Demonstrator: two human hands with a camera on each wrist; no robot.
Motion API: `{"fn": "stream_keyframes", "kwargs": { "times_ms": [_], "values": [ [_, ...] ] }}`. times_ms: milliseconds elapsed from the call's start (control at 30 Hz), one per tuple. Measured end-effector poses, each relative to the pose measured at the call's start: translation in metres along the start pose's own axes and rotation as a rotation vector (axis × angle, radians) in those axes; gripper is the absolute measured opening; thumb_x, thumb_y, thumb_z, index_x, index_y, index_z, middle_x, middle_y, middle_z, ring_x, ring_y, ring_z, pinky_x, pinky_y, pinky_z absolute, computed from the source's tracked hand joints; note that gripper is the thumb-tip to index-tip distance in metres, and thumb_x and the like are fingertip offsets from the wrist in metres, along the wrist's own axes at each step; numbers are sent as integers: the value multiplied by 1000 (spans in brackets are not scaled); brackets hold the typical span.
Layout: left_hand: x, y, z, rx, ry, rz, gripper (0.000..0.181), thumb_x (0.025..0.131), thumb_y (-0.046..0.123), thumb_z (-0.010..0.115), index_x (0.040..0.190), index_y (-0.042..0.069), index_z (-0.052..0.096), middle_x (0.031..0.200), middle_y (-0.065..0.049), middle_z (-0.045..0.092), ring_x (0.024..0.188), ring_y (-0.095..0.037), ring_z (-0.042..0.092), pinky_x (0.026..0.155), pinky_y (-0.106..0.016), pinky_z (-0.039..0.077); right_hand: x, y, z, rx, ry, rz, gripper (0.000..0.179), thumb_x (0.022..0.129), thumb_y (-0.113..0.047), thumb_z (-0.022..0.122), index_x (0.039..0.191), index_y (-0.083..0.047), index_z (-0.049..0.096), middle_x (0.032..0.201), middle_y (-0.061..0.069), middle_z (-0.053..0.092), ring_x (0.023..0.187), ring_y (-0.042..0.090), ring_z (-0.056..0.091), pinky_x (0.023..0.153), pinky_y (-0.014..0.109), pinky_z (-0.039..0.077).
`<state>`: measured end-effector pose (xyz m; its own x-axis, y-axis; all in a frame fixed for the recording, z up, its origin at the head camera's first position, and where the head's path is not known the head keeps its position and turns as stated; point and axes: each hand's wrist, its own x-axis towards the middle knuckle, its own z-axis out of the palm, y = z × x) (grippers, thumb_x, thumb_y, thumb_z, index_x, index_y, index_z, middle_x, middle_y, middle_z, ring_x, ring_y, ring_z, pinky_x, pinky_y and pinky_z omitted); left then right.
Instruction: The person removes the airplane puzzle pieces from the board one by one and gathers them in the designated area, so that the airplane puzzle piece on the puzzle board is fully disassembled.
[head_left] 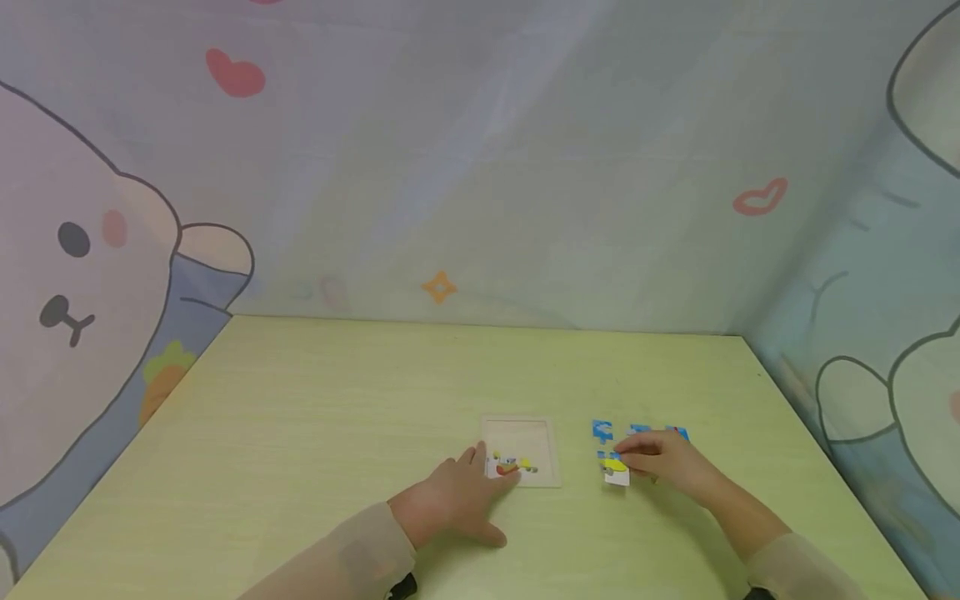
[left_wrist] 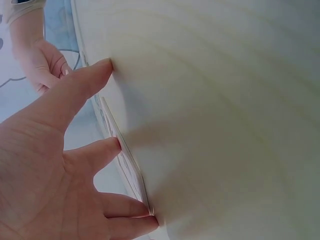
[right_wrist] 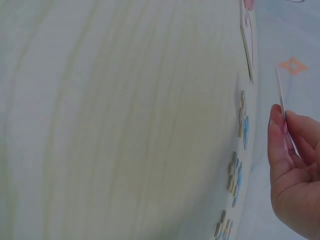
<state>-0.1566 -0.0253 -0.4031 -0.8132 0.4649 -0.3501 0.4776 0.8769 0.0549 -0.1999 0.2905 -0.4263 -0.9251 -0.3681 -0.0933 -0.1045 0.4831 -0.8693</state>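
Note:
My left hand point(head_left: 457, 496) lies with fingers spread at the lower left of a shallow, light wooden puzzle tray point(head_left: 525, 435). Its fingertips touch the tray's edge, and the thumb reaches out onto the table. Along the lower part of the tray runs a small picture in red, yellow and grey. To the right, my right hand point(head_left: 667, 460) pinches a thin jigsaw piece point(head_left: 617, 470) between thumb and fingers, its face yellow, white and blue. The right wrist view shows that piece point(right_wrist: 280, 90) edge-on, raised above the table.
Blue jigsaw pieces lie right of the tray: one point(head_left: 602, 430) at the left, another point(head_left: 639, 428) partly behind my right hand, a third point(head_left: 678, 433) farther right. They sit on a pale yellow-green table point(head_left: 337, 400). A printed cloth point(head_left: 480, 167) hangs behind it.

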Motion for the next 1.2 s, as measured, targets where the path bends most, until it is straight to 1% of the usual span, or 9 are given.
{"fn": "stream_keyframes", "kwargs": {
  "times_ms": [67,133,367,500,600,700,867,1200],
  "values": [
    [-1,0,0,3,-1,-1,81,73,61,66,144,37,35,148,-25,23,134,-37,26,100,-50,32,-3,1,-2,-11,-2,-9,30,89,-15,64,109,6,64,104,16,65,87,20,63,67,31,52],
    [-1,0,0,6,-1,-2,81,73,61,66,144,37,35,148,-25,24,134,-37,26,100,-50,32,-5,3,-5,-13,-1,-7,30,88,-15,64,109,7,64,104,16,65,86,19,62,67,31,52],
    [-1,0,2,8,7,9,81,73,62,66,144,37,35,147,-25,24,134,-37,26,100,-50,32,-14,11,-12,54,9,24,29,88,-9,64,108,11,61,106,19,63,93,23,62,75,30,52],
    [0,-1,3,9,8,9,81,73,62,66,144,37,35,147,-25,24,134,-37,26,100,-50,32,-17,13,-15,61,8,27,29,88,-7,63,109,12,61,107,20,62,93,21,62,76,30,52],
    [1,-1,4,6,6,6,81,73,62,66,143,37,35,147,-25,24,134,-37,26,100,-50,32,-19,15,-17,62,11,41,29,88,-7,62,109,12,61,110,22,61,93,20,62,76,30,52],
    [2,-1,5,3,2,2,81,73,62,66,143,38,35,148,-24,24,134,-36,26,100,-50,32,-21,16,-19,51,17,56,29,89,-6,62,110,13,60,111,23,60,94,21,62,76,30,52],
    [4,-2,7,0,-1,-1,81,72,62,66,143,39,34,148,-23,23,135,-36,26,101,-50,31,-25,21,-23,30,20,71,30,89,-7,61,111,14,59,109,22,61,93,24,62,75,30,52],
    [3,-2,4,5,9,5,82,72,62,66,144,38,34,148,-24,24,134,-36,26,101,-50,31,-31,31,-32,6,25,67,31,89,-10,62,111,13,60,110,22,61,88,13,62,74,29,52]
  ]
}}
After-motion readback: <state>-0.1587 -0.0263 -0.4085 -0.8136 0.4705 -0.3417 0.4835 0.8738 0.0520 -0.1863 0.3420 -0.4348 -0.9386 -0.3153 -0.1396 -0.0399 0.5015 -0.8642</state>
